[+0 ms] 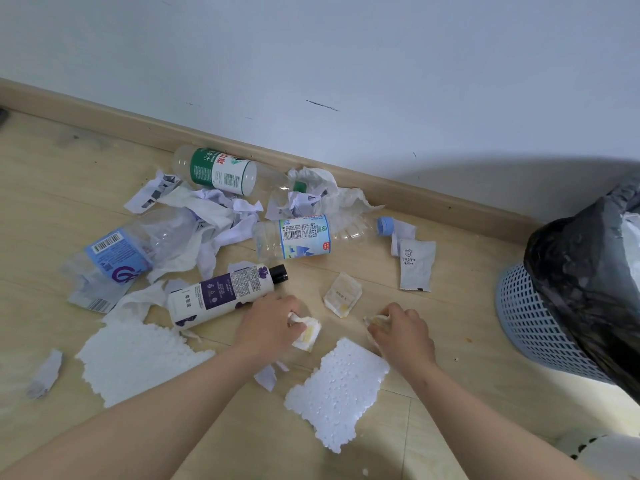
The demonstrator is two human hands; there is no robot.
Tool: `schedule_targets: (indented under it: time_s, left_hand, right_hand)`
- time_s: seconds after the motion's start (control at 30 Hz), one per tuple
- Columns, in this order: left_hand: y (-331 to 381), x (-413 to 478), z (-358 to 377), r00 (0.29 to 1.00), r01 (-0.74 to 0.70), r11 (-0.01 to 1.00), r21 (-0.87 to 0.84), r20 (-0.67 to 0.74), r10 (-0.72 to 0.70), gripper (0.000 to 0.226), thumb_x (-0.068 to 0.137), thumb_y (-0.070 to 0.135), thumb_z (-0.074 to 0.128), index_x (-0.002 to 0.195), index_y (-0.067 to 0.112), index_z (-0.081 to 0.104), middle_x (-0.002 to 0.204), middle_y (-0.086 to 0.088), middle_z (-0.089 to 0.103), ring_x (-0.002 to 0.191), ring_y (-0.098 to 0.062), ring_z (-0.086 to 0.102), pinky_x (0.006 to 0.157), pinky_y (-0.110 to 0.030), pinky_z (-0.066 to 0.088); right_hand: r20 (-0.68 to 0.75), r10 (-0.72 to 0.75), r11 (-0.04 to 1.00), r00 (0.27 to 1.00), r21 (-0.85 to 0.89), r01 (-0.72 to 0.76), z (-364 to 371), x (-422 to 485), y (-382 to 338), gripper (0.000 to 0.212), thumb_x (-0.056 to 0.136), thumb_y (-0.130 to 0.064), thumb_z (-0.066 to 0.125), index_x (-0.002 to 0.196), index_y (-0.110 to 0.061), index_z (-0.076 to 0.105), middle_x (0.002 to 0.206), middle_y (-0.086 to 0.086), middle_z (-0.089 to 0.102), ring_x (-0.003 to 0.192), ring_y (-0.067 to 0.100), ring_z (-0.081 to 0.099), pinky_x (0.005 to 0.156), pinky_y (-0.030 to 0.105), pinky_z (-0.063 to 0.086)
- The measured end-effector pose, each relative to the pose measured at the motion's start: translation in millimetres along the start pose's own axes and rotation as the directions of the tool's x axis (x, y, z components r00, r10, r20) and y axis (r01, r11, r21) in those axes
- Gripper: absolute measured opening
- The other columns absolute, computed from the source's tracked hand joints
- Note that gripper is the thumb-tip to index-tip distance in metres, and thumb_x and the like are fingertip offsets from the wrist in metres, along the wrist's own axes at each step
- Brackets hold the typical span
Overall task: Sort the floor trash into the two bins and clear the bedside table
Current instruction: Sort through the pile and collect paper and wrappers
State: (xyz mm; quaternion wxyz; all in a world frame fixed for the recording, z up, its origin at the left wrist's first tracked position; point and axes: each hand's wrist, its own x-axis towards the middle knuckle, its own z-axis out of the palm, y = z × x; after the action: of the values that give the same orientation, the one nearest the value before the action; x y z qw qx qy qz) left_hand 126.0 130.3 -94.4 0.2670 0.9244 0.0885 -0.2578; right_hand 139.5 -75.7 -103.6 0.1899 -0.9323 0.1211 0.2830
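While both hands reach down to the floor (450,344), the purple bottle (221,296) lies on its side among the trash, its black cap pointing toward the wall (346,46). Just right of that bottle, the left hand (268,322) has its fingers curled round a stained sachet (309,337), which hangs low over the boards. Farther right of the bottle, the right hand (401,329) pinches a crumpled scrap (375,320) in curled fingertips, down at the floor.

Right of the bottle's cap, between the hands and a little beyond them, lies a stained packet (343,294). A white pouch (415,265) lies farther right again. Far right of the bottle stands the bin (533,323), blue mesh lined with a black bag (581,271).

Beyond the bottle, a blue-capped bottle (304,237) lies on its side. A green bottle (221,171) lies farther back by the baseboard (415,199), with torn paper (221,216) heaped between them. Left of the purple bottle is a crushed bottle (117,254). Nearer the camera than the purple bottle lie two foam pieces, one (138,358) to the left and one (341,389) between the forearms.
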Motion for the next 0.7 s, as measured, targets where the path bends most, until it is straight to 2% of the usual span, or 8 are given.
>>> schedule_targets:
  time_s: [0.1,0.17,0.33,0.4,0.47,0.53,0.6,0.7]
  left_hand:
    - [-6,-2,-8,1.0,0.025,0.992,-0.127,0.006,-0.024,0.016,0.092,0.026,0.054,0.106,0.018,0.056,0.079,0.013,0.047,0.078,-0.008,0.045,0.065,-0.023,0.033]
    - [-10,-2,-11,0.999,0.046,0.98,-0.195,0.003,-0.046,0.014,0.093,0.025,0.054,0.103,0.017,0.055,0.073,0.012,0.044,0.074,-0.01,0.044,0.061,-0.023,0.033]
    - [-9,-1,-17,0.99,0.127,0.89,-0.438,0.004,-0.14,0.009,0.091,0.022,0.059,0.093,0.016,0.052,0.077,0.007,0.047,0.072,-0.009,0.044,0.059,-0.019,0.036]
    - [-9,-1,-17,0.985,0.163,0.85,-0.501,0.028,-0.173,0.01,0.09,0.021,0.06,0.085,0.018,0.051,0.079,0.005,0.049,0.072,-0.012,0.046,0.064,-0.024,0.04]
    - [-9,0,-17,0.976,0.202,0.797,-0.57,0.049,-0.212,0.016,0.089,0.02,0.061,0.078,0.021,0.049,0.08,0.002,0.051,0.068,-0.014,0.047,0.065,-0.028,0.042]
    - [-8,0,-17,0.968,0.226,0.755,-0.615,0.058,-0.242,0.017,0.089,0.017,0.062,0.076,0.02,0.05,0.083,-0.003,0.055,0.066,-0.016,0.047,0.061,-0.027,0.041]
    - [-7,0,-17,0.964,0.243,0.737,-0.631,0.07,-0.258,0.018,0.088,0.015,0.062,0.076,0.021,0.05,0.087,-0.006,0.056,0.066,-0.017,0.047,0.058,-0.026,0.04]
    - [-4,0,-16,0.961,0.257,0.711,-0.654,0.094,-0.26,0.017,0.088,0.013,0.062,0.077,0.021,0.051,0.093,-0.008,0.058,0.068,-0.017,0.05,0.056,-0.024,0.041]
  right_hand:
    - [0.008,0.0,0.962,1.0,0.272,-0.002,-2,3,-4,0.015,0.094,-0.029,0.048,0.099,-0.016,0.053,0.095,0.002,0.057,0.085,0.017,0.053,0.067,0.028,0.041]
    - [0.006,-0.016,0.909,1.0,0.417,0.012,-5,3,-12,0.011,0.094,-0.022,0.048,0.091,-0.012,0.053,0.083,0.0,0.057,0.072,0.012,0.049,0.057,0.02,0.036]
    - [-0.048,-0.08,0.839,0.996,0.537,0.093,-9,7,-32,0.01,0.091,-0.02,0.055,0.088,-0.012,0.061,0.086,0.0,0.057,0.082,0.016,0.051,0.064,0.02,0.037]
    - [-0.109,-0.133,0.891,0.985,0.421,0.167,-9,12,-36,0.007,0.089,-0.022,0.058,0.09,-0.016,0.063,0.104,0.002,0.055,0.099,0.019,0.05,0.073,0.02,0.038]
    - [-0.098,-0.224,0.963,0.97,0.132,0.235,-5,16,-39,0.016,0.09,-0.029,0.058,0.098,-0.018,0.065,0.133,0.001,0.044,0.121,0.023,0.039,0.092,0.028,0.036]
    - [-0.039,-0.294,0.952,0.955,-0.105,0.289,-2,16,-40,0.022,0.092,-0.035,0.053,0.106,-0.021,0.061,0.145,-0.005,0.031,0.128,0.024,0.031,0.097,0.034,0.034]
    - [-0.013,-0.328,0.932,0.945,-0.171,0.321,-1,15,-42,0.021,0.093,-0.031,0.052,0.109,-0.02,0.058,0.143,-0.005,0.034,0.124,0.023,0.033,0.094,0.034,0.036]
    - [-0.018,-0.327,0.933,0.945,-0.163,0.32,2,14,-45,0.018,0.091,-0.024,0.053,0.108,-0.016,0.056,0.125,0.0,0.05,0.11,0.023,0.046,0.086,0.032,0.04]
